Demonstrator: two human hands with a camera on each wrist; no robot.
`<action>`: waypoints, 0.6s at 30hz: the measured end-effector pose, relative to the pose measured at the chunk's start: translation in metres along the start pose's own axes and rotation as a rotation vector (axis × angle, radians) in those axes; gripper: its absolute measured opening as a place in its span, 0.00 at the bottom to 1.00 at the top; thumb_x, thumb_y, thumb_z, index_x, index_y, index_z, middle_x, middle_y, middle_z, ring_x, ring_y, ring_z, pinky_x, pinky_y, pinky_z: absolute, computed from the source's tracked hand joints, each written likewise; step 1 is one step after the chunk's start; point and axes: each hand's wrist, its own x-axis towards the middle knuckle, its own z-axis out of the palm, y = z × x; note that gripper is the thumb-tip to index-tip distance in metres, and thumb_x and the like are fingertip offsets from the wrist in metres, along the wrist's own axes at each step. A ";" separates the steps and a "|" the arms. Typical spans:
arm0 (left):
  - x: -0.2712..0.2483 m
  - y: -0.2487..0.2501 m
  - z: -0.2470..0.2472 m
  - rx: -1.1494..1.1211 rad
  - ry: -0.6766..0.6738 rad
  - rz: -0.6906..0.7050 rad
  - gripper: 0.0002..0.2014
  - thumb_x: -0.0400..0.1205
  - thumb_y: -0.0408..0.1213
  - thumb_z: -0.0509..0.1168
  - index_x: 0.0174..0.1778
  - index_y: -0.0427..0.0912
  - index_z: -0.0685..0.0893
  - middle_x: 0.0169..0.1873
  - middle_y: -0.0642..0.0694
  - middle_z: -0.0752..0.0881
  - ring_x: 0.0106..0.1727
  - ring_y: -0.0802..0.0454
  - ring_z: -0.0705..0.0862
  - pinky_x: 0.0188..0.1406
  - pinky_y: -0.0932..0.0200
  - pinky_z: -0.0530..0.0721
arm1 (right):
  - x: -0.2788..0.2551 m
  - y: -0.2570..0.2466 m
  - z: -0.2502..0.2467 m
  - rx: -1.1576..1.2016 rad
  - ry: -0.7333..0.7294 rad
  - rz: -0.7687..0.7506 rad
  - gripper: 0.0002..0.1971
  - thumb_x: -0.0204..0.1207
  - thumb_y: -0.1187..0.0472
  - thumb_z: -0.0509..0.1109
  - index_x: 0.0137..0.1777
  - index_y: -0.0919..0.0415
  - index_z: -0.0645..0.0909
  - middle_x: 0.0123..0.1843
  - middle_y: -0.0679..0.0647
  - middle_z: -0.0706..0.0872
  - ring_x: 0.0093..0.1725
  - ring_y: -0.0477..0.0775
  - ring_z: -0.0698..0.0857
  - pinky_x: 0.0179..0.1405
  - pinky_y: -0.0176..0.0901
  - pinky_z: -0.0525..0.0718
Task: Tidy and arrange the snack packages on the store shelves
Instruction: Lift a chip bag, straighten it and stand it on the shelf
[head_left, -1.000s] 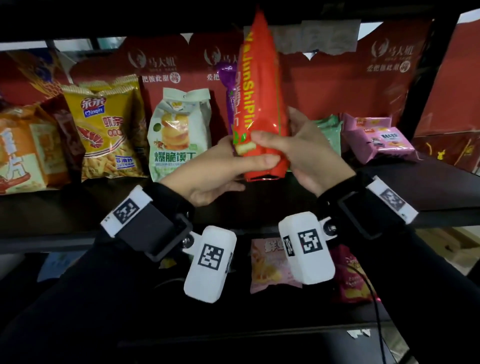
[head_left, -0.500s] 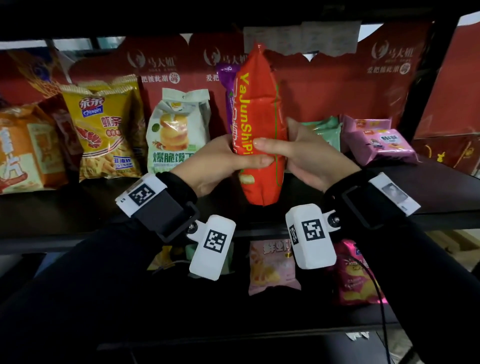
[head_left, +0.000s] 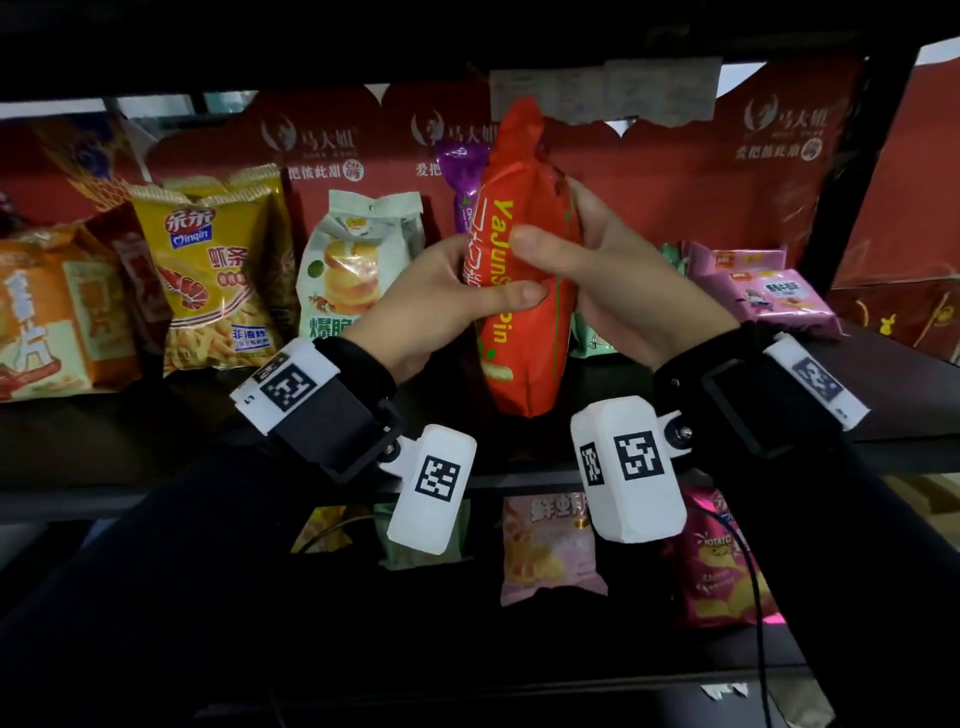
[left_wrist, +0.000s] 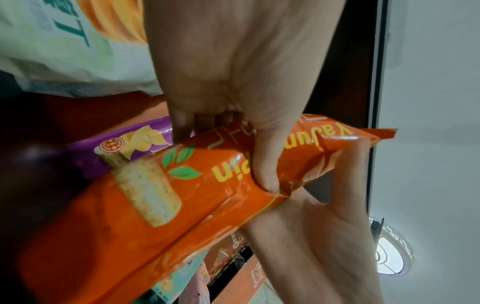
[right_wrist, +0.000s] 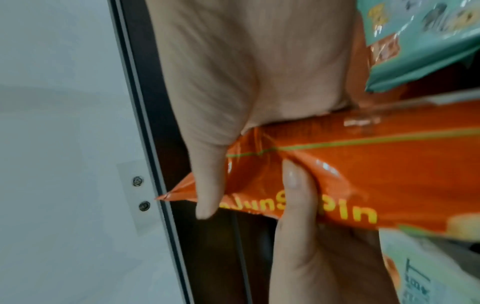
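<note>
I hold a tall orange-red snack package (head_left: 524, 332) upright in both hands at the middle of the upper shelf (head_left: 156, 431). Its bottom end is at or just above the shelf board; I cannot tell whether it touches. My left hand (head_left: 498, 301) grips its left side, thumb across the front. My right hand (head_left: 561, 244) grips the right side higher up, thumb on the yellow lettering. In the left wrist view the left hand (left_wrist: 233, 82) pinches the package (left_wrist: 182, 205). In the right wrist view the right hand (right_wrist: 246, 61) pinches the package (right_wrist: 363, 164) near its sealed end.
A purple pack (head_left: 462, 176) stands right behind the orange one. Left of it stand a white-green bag (head_left: 358, 270), yellow shrimp-stick bags (head_left: 208, 275) and an orange bag (head_left: 41, 322). Green (head_left: 592, 338) and pink packs (head_left: 769, 296) lie to the right. More bags (head_left: 550, 545) sit on the lower shelf.
The orange package has come down from high under the shelf above to shelf level. Both hands have shifted higher along it and still grip it.
</note>
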 end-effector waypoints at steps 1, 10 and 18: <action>0.000 0.001 0.001 -0.002 0.020 0.004 0.19 0.73 0.28 0.75 0.59 0.41 0.83 0.53 0.42 0.90 0.54 0.49 0.89 0.57 0.57 0.87 | 0.002 -0.002 0.002 0.017 0.013 -0.010 0.29 0.67 0.62 0.74 0.69 0.62 0.72 0.54 0.54 0.87 0.52 0.49 0.88 0.54 0.42 0.85; -0.005 -0.005 0.001 -0.025 -0.052 -0.143 0.47 0.60 0.41 0.82 0.75 0.40 0.69 0.61 0.42 0.87 0.59 0.49 0.88 0.59 0.51 0.85 | 0.007 -0.002 -0.003 0.112 0.072 0.053 0.26 0.80 0.51 0.62 0.72 0.69 0.73 0.60 0.62 0.86 0.57 0.56 0.87 0.60 0.50 0.85; -0.006 0.001 0.007 -0.325 0.082 -0.100 0.24 0.79 0.39 0.69 0.69 0.36 0.75 0.60 0.37 0.87 0.60 0.45 0.87 0.61 0.50 0.86 | -0.020 0.035 0.004 -0.260 0.082 0.148 0.32 0.71 0.65 0.76 0.74 0.61 0.68 0.64 0.57 0.85 0.61 0.53 0.86 0.64 0.54 0.83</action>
